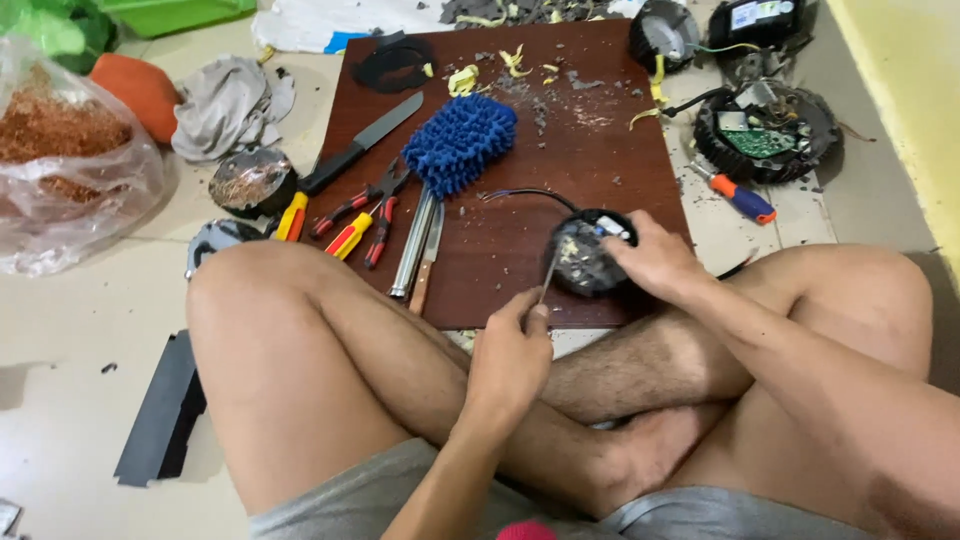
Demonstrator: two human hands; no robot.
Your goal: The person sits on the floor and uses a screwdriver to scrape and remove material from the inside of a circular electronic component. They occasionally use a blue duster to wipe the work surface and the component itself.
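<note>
Plastic bag (70, 170) of coppery scrap fills our upper left. At centre, our left hand (510, 355) pinches a thin metal tool (549, 275); right of it, our right hand (655, 260) grips a round black casing (585, 255) bearing a small white label, on the brown board (500, 250).

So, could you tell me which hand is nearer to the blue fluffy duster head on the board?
Left. The left hand sits below the blue fluffy duster head, holding a thin tool; the right hand grips a round black part farther right.

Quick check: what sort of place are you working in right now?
Likely a makeshift floor workspace for taking apart electronics: a brown board on the tiled floor, pliers, and an opened round device with a circuit board.
</note>
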